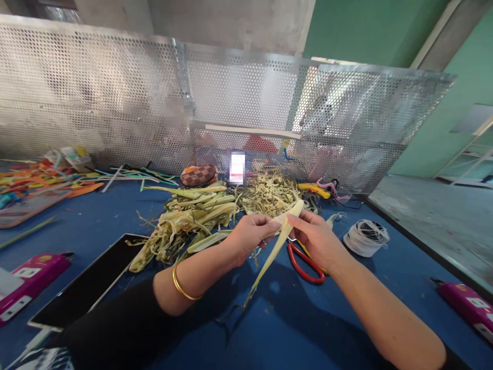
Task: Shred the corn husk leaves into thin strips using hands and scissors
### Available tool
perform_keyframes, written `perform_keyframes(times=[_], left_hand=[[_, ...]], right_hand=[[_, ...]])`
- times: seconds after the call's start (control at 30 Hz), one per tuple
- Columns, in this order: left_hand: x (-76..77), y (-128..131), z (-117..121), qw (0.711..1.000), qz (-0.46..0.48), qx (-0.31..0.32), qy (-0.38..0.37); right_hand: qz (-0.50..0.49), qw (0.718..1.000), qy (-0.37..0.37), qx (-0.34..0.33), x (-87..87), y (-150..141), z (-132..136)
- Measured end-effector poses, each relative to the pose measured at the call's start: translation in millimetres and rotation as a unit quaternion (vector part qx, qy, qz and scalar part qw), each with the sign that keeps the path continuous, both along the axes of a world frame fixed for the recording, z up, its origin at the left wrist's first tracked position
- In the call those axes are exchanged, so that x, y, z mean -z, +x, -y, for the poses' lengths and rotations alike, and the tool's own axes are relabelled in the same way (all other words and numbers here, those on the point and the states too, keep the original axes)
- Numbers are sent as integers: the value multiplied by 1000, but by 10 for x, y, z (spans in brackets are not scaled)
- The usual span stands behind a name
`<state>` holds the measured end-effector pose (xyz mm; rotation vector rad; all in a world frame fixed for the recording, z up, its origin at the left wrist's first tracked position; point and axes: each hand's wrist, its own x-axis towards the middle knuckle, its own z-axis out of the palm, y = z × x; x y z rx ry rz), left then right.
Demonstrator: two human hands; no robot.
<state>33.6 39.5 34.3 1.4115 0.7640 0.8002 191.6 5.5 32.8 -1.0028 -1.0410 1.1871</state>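
1. In the head view, the pale husk (274, 250) is held above the table (265, 334), in front of the body. One end is raised between the hands, and the thin, frayed tail slants down towards the body.
2. The husk is pinched between thumb and fingers by the left hand (246, 236) and by the right hand (316, 237). Whether the part at the left fingertips is a fold or a second piece cannot be told. The two-sided grip seems suited to steadying a soft, limp strip.
3. Beyond the hands, a bundle of husks (196, 213) and a heap of shreds (269, 192) are set side by side, probably for easy reach and sorting. The red-handled scissors (306, 275) lie just beside the right hand, handles towards the body, seemingly for quick pick-up; their blades are largely hidden. A roll of white cord (365, 238) is placed further right.
4. A lit phone (236, 168) is propped upright behind the piles, apparently so that it can be seen while both hands are occupied.
5. The tabletop is blue and dotted with small scraps; a dark tablet (90, 280) lies on its left side. It is backed by a perforated metal screen (241, 92). Behind are seen a green wall (370, 33) and bare concrete, with grey floor (416, 203) at the right.
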Motion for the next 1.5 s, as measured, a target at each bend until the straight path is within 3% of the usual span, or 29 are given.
perform_keyframes(times=[0.13, 0.23, 0.53, 0.67, 0.83, 0.93, 1.17, 1.5], left_hand=[[15, 6, -33, 999, 26, -36, -32], [6, 10, -43, 997, 34, -44, -55], [-18, 28, 0, 999, 16, -48, -11], [-28, 25, 20, 998, 25, -22, -57], [-25, 8, 34, 991, 32, 23, -126], [4, 12, 16, 993, 23, 0, -114], [-20, 30, -36, 998, 4, -57, -10], [-9, -3, -122, 994, 14, -107, -11]], right_hand=[[-43, 998, -22, -38, -28, 19, -6], [-68, 997, -36, -25, -50, 24, -8], [-55, 997, -49, 18, 26, 22, -40], [-30, 998, -39, 31, 61, 5, -48], [-28, 999, -33, -9, 78, -10, -42], [-39, 998, -34, -26, 88, 6, -51], [-65, 997, -29, -24, 14, 61, -35], [-30, 999, -14, 7, -178, 195, 3]])
